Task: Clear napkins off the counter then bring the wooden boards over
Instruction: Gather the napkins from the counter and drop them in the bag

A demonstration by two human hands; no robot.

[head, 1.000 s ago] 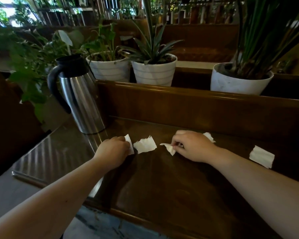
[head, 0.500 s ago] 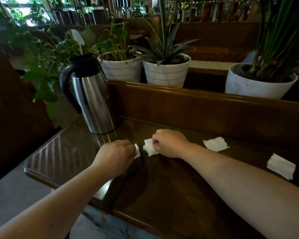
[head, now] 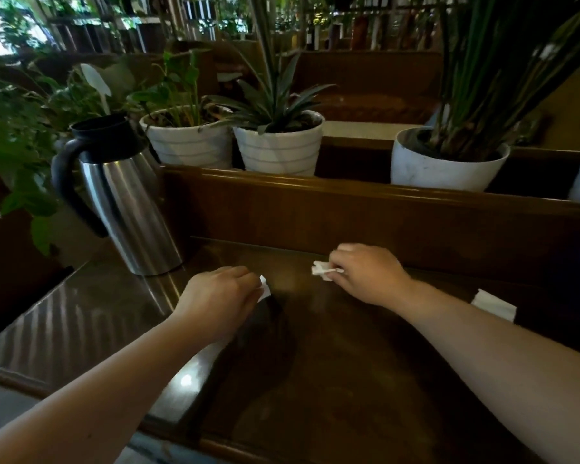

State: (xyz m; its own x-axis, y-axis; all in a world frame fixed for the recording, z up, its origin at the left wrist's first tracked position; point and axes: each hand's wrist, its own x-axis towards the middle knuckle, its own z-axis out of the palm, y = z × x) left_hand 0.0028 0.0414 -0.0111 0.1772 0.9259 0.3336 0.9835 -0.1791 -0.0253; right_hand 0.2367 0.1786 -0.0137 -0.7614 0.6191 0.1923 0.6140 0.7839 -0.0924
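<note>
Both hands are busy gathering. The left hand (head: 218, 296) has its grip closed around a crumpled napkin (head: 264, 287), and the right hand (head: 365, 272) pinches a wad of napkins (head: 322, 270) just above the desk (head: 332, 380). One loose napkin (head: 494, 304) lies flat beyond the right forearm. No wooden boards are in sight, so I'd judge that half not begun

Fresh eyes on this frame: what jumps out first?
Two bare hands low over the dark wooden counter, each pinching a crumpled white napkin: the left hand at centre-left, the right hand nearer the back rail. A steel carafe with a black handle stands at the left rear, below a row of white plant pots. One loose napkin lies at the right, beside the right forearm.
</note>
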